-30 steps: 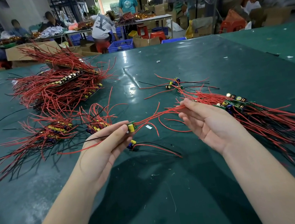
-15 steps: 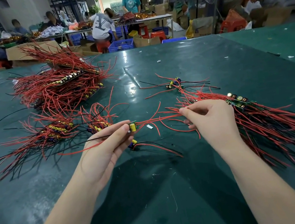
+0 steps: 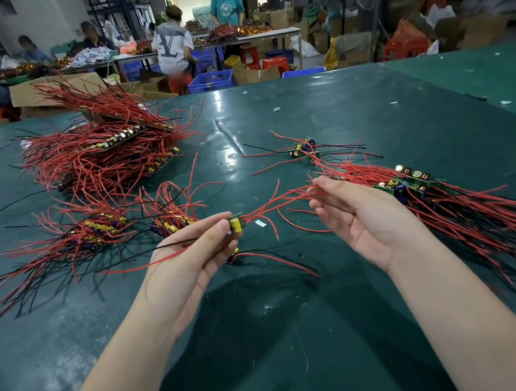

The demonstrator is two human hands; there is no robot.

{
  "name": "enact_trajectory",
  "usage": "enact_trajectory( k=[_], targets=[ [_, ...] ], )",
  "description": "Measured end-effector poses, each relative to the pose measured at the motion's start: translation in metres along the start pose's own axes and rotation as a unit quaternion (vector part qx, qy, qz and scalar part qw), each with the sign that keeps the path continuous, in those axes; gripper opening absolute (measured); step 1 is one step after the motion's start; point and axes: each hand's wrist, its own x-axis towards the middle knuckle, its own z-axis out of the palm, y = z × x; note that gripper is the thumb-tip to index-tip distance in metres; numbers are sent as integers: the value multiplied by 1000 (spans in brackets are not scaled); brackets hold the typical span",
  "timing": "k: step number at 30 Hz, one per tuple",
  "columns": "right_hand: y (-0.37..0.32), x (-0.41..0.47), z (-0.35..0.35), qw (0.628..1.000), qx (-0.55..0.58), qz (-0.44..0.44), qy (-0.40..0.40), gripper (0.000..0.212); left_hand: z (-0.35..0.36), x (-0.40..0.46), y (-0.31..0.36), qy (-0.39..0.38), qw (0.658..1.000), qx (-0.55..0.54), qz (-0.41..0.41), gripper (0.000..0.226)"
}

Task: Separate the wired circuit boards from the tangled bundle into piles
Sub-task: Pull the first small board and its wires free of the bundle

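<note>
The left hand (image 3: 189, 258) pinches a small green circuit board (image 3: 237, 224) between thumb and fingertips; the board carries a yellow cylindrical capacitor and seems to have a second part behind it, but this is too small to tell. Thin red wires (image 3: 271, 205) leave the board and run to the right hand (image 3: 358, 221). This hand is palm up with the fingers slightly bent, and the thumb and forefinger pinch the wire ends at the fingertips. One black wire and one red wire trail from the board across the left palm.

Behind the right hand, touching its back, lies a tangled bundle (image 3: 443, 202) of green boards with yellow and blue capacitors and copper coils, with long red and black wires spreading outward. Beyond the right fingertips there are a few loose boards (image 3: 305, 149) with wires. Just under the left fingertips another board (image 3: 235, 254) lies on the green table (image 3: 270, 342). Beyond the left hand are two flat piles (image 3: 96, 231) of boards, and further away a big heap (image 3: 104, 150).
</note>
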Motion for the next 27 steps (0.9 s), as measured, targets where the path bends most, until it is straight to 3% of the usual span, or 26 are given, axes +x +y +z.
enact_trajectory(
  k=[6, 13, 18, 23, 27],
  targets=[
    [5, 2, 6, 996, 82, 14, -35, 5, 2, -1, -3, -7, 1000, -5, -3, 21],
    [8, 0, 10, 992, 116, 37, -39, 17, 2, -1, -4, -12, 1000, 1, -6, 20],
    [10, -3, 10, 996, 75, 26, -33, 23, 3, -1, -5, -15, 1000, 5, -5, 19],
    [11, -5, 10, 999, 35, -18, -13, 14, 3, -1, -5, -14, 1000, 11, 0, 18],
    [11, -4, 7, 996, -67, -61, -1, 12, 3, -1, -5, -8, 1000, 16, 5, 19]
  ],
)
